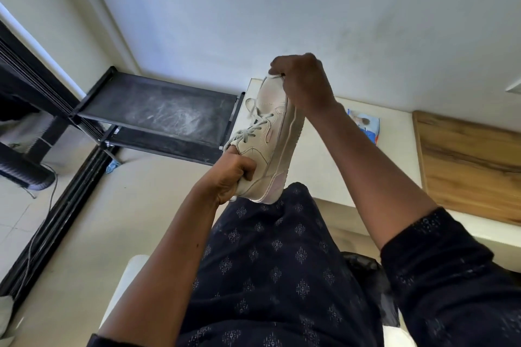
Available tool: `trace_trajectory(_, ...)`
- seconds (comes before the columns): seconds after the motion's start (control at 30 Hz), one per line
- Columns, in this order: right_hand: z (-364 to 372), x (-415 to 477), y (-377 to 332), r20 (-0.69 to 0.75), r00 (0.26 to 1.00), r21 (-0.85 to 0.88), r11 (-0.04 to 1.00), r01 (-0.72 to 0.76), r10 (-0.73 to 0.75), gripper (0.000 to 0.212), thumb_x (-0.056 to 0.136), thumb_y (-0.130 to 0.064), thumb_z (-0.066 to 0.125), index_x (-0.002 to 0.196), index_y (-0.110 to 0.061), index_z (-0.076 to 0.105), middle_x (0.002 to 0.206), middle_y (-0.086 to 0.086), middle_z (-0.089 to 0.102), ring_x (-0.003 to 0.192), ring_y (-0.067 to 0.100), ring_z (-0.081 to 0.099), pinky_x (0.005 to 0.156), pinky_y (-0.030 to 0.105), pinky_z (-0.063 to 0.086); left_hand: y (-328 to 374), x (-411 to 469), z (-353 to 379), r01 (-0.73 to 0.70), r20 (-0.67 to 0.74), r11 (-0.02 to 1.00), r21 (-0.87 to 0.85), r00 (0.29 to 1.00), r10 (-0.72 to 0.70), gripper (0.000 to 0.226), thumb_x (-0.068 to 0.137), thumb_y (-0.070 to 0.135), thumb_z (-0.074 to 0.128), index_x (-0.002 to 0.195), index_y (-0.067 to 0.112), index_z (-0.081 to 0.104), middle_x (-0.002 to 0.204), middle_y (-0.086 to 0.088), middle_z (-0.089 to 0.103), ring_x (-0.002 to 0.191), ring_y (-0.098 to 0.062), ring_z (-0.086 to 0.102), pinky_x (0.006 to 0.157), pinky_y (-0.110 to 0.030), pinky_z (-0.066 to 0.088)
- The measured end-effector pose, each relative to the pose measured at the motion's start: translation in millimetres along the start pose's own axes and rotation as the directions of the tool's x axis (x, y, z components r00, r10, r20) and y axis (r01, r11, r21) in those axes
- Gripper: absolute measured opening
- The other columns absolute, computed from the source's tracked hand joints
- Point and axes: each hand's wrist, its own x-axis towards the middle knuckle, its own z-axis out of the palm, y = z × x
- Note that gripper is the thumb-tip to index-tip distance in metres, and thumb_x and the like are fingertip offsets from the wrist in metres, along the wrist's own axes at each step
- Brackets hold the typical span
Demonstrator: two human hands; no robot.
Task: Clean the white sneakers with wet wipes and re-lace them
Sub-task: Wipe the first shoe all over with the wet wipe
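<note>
Here both hands (234, 175) (303, 82) grip the raised sneaker (270, 132).

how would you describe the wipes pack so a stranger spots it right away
Find the pale table against the wall, left of the wooden board. The wipes pack lies flat there, partly behind the right forearm. It is the only blue thing with orange print on that surface.

A laced off-white sneaker (270, 135) is held tilted at frame centre; the wipes pack (368, 127) lies right of it.
</note>
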Motion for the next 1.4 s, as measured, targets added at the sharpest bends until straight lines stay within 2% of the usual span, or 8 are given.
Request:
trace_trajectory(0.1, -3, 7, 4, 0.099, 0.992, 0.034, 0.996, -0.083, 0.079, 0.038, 0.078, 0.008, 0.047, 0.101, -0.009, 0.072, 0.103, 0.006, 0.071, 0.101, 0.026, 0.063, 0.085, 0.028, 0.046, -4, 3, 1, -0.010, -0.031, 1.000, 0.026, 0.999, 0.011, 0.056, 0.061, -0.021, 0.041, 0.115, -0.008, 0.050, 0.085, -0.012, 0.047, 0.081, -0.026, 0.044, 0.057, -0.027, 0.039)
trace_trajectory(0.43, 4, -31, -17, -0.306, 0.933, 0.214, 0.969, -0.125, 0.188, 0.039, 0.059, 0.021, 0.042, 0.083, 0.002, 0.065, 0.086, 0.011, 0.066, 0.078, 0.028, 0.062, 0.061, 0.024, 0.040, -12, 0, 8, -0.048, -0.063, 0.996, -0.076, 0.997, 0.043, 0.050, 0.041, -0.010, 0.042, 0.088, 0.001, 0.057, 0.065, -0.004, 0.053, 0.064, -0.017, 0.049, 0.047, -0.015, 0.038)
trace_trajectory(0.6, 10, -47, -20, -0.405, 0.896, 0.157, 0.979, -0.128, 0.183, 0.026, 0.071, 0.014, 0.059, 0.089, -0.001, 0.071, 0.088, 0.008, 0.069, 0.082, 0.027, 0.065, 0.075, 0.022, 0.044, -16, 1, 13, -0.038, -0.083, 0.983, -0.177, 0.996, 0.024, 0.070, 0.039, -0.009, 0.041, 0.107, -0.001, 0.052, 0.077, -0.010, 0.045, 0.071, -0.024, 0.040, 0.056, -0.025, 0.032)
trace_trajectory(0.7, 10, -62, -30, -0.455, 0.878, 0.140, 0.985, -0.096, 0.151, 0.021, 0.076, 0.004, 0.059, 0.092, -0.001, 0.072, 0.093, 0.010, 0.071, 0.085, 0.026, 0.066, 0.082, 0.022, 0.043, -16, 3, 10, -0.033, -0.078, 0.974, -0.222, 0.997, 0.016, 0.057, 0.046, -0.015, 0.040, 0.099, -0.001, 0.054, 0.077, -0.010, 0.045, 0.069, -0.025, 0.042, 0.055, -0.026, 0.034)
trace_trajectory(0.9, 21, -91, -37, -0.354, 0.920, 0.116, 0.984, -0.133, 0.166, 0.024, 0.070, 0.012, 0.061, 0.087, 0.000, 0.072, 0.090, 0.011, 0.072, 0.073, 0.030, 0.065, 0.069, 0.027, 0.049, -18, 5, 9, -0.025, -0.039, 0.945, -0.325, 0.999, 0.013, 0.055, 0.061, -0.029, 0.022, 0.096, 0.000, 0.055, 0.078, -0.012, 0.057, 0.073, -0.030, 0.056, 0.059, -0.034, 0.054)
trace_trajectory(1.07, 26, -104, -39, -0.292, 0.948, 0.118, 0.989, -0.092, 0.124, 0.037, 0.080, -0.005, 0.037, 0.089, 0.001, 0.072, 0.091, 0.010, 0.071, 0.078, 0.031, 0.064, 0.069, 0.031, 0.053, -16, 1, 5, 0.012, 0.028, 0.938, -0.347, 1.000, -0.002, 0.055, 0.062, -0.029, 0.017, 0.088, -0.003, 0.058, 0.068, -0.012, 0.063, 0.064, -0.028, 0.063, 0.053, -0.034, 0.056)
trace_trajectory(1.27, 17, -54, -30, -0.276, 0.948, 0.115, 0.984, -0.133, 0.160, 0.021, 0.059, 0.012, 0.051, 0.061, -0.002, 0.068, 0.057, 0.013, 0.063, 0.053, 0.031, 0.057, 0.048, 0.023, 0.040, -12, -4, 8, 0.031, 0.079, 0.940, -0.340, 0.997, -0.004, 0.055, 0.062, -0.028, 0.016, 0.084, -0.005, 0.060, 0.067, -0.013, 0.062, 0.062, -0.031, 0.063, 0.055, -0.041, 0.058)
trace_trajectory(1.4, 16, -20, -14, -0.051, 0.954, 0.109, 0.952, -0.288, 0.294, 0.027, 0.074, 0.005, 0.048, 0.082, 0.001, 0.073, 0.083, 0.020, 0.070, 0.079, 0.036, 0.062, 0.067, 0.035, 0.049, -9, -5, 9, 0.017, 0.084, 0.940, -0.341, 0.996, 0.012, 0.057, 0.063, -0.029, 0.015, 0.086, -0.004, 0.061, 0.064, -0.013, 0.065, 0.059, -0.029, 0.067, 0.051, -0.037, 0.057)
